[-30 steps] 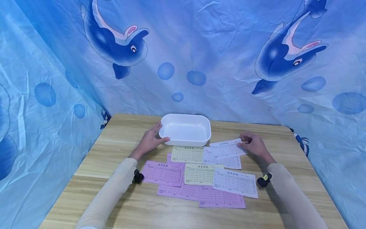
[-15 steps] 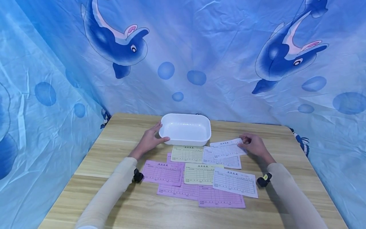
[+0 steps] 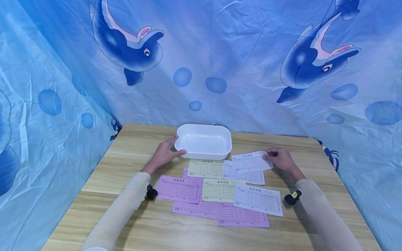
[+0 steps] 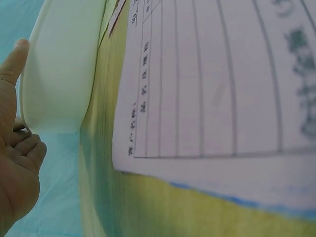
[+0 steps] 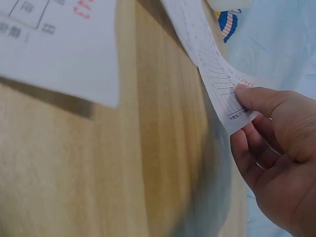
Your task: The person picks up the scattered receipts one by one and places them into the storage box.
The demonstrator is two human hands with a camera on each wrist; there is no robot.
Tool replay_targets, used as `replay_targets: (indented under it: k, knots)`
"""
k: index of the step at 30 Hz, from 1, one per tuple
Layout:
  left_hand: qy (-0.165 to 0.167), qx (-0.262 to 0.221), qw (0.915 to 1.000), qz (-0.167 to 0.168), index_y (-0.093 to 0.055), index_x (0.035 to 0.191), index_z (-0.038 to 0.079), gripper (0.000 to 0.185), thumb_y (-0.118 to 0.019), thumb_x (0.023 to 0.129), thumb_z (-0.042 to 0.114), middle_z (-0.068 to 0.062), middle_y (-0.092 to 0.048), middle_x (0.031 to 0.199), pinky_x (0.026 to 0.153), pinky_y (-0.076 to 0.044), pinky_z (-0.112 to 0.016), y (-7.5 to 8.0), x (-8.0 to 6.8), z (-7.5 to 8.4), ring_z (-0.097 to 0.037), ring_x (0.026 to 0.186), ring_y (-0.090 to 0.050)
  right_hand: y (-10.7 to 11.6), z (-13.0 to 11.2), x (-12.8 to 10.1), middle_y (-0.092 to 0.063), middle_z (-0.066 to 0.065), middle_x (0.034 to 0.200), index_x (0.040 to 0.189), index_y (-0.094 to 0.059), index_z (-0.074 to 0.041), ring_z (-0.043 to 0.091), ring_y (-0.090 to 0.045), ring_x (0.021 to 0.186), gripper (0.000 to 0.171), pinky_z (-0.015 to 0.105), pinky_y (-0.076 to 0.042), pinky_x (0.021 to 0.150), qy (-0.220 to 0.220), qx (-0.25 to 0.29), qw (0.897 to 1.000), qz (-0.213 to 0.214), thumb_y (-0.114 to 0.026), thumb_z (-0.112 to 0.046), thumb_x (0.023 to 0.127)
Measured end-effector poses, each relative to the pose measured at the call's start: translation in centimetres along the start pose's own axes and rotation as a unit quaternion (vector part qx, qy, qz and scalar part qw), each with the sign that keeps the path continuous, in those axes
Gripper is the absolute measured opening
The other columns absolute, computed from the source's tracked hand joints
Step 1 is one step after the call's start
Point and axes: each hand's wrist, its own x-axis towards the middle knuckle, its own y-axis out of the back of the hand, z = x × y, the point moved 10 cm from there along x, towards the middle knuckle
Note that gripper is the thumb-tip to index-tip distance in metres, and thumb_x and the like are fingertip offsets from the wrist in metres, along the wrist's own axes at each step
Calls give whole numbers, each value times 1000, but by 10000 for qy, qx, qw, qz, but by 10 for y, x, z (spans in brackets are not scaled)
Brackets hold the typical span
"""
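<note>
Here, a wooden table (image 3: 132, 209) fills the lower half of the head view, closed in at the back and sides by a blue dolphin-print cloth (image 3: 220, 62). Bare wood is left along the left, right and near edges, so open room for moving is found there; the far edge is met directly by the cloth.

At the centre of the frame, near the far edge, a white tray (image 3: 203, 141) is steadied by the left hand (image 3: 164, 153): its fingers are laid nearly straight along the tray's left end and the thumb is pressed against the near corner. The tray is judged light and stiff, with a smooth rim that could slide on the wood.

Below the tray, a spread of printed slips (image 3: 220, 195), pink, yellow and white, is laid overlapping on the table.

Just right of centre, one white slip (image 3: 251, 161) is pinched at its right edge between the thumb and curled fingers of the right hand (image 3: 281, 159). In the right wrist view its held corner (image 5: 232, 106) is seen raised off the wood and bowed. The slip is judged very light, thin and limp, easily creased or torn, and best taken at an edge or corner as it is now. Its left part is lying over a neighbouring white slip (image 3: 245, 176), which could be dragged along.
</note>
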Motion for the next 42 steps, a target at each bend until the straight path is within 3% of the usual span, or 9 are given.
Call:
replay_targets:
  k: [13, 31, 42]
  knots:
    - [-4, 37, 10000, -14, -35, 155, -3, 108, -80, 81, 60, -17, -26, 167, 126, -25, -47, 0, 1, -1, -31, 154, -25, 18, -10, -5, -75, 14, 99, 106, -77, -1, 22, -67, 86, 21, 24, -52, 69, -40, -23, 9999, 92, -76, -18, 94]
    - [27, 8, 10000, -4, -35, 155, -3, 107, -80, 81, 59, -16, -26, 167, 125, -26, -47, -1, 2, -2, -31, 154, -25, 34, -19, -7, -75, 17, 94, 101, -73, 1, 12, -68, 78, 24, 21, -55, 63, -146, 256, 9993, 209, -76, -21, 94]
    - [121, 48, 9999, -25, -34, 156, -3, 108, -80, 81, 59, -16, -26, 167, 126, -25, -48, -1, 2, -3, -32, 154, -25, 56, -22, -3, -73, 12, 89, 103, -71, 1, 12, -63, 73, 30, 23, -51, 60, -247, 213, 9993, 186, -72, -28, 98]
